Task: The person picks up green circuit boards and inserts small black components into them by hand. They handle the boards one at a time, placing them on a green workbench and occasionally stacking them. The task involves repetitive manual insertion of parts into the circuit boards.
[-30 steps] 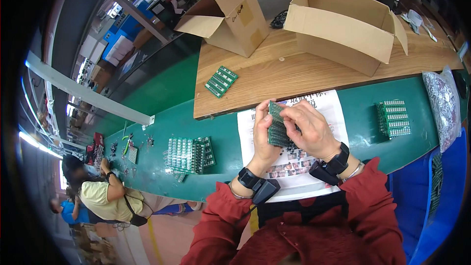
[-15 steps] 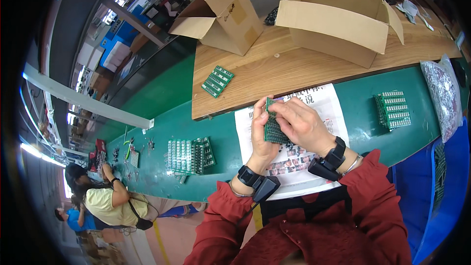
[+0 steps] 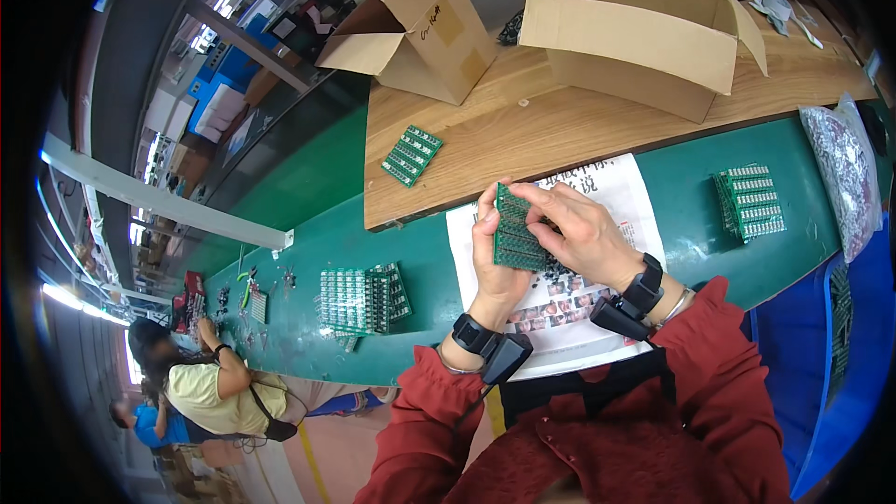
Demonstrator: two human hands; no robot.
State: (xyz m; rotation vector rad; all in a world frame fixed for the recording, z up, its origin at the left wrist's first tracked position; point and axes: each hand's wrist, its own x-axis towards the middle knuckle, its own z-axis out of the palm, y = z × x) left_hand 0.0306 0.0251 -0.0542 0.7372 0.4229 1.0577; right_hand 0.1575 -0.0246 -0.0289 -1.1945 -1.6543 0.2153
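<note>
A green circuit board panel [image 3: 516,235] stands tilted in my left hand [image 3: 492,257], whose fingers and thumb grip its left edge. Over the board's upper right side is my right hand [image 3: 583,229]. Its thumb and index finger are bent close together at the board's face; whether a small part sits between them is hidden. Under the board lies a printed newspaper sheet [image 3: 607,331]. Small dark parts [image 3: 557,275] are heaped on it, just beside the board's lower edge.
Stacked circuit panels [image 3: 359,299] lie to the left, another stack [image 3: 751,201] to the right. One panel [image 3: 412,156] rests on the wooden board near two cardboard boxes [image 3: 635,47]. A plastic bag [image 3: 845,177] hangs over the right edge. Co-workers [image 3: 210,383] sit far left.
The panel has turned so that more of its face shows, and my left hand has shifted slightly left. My right fingertips have come away a little from the panel's top edge.
</note>
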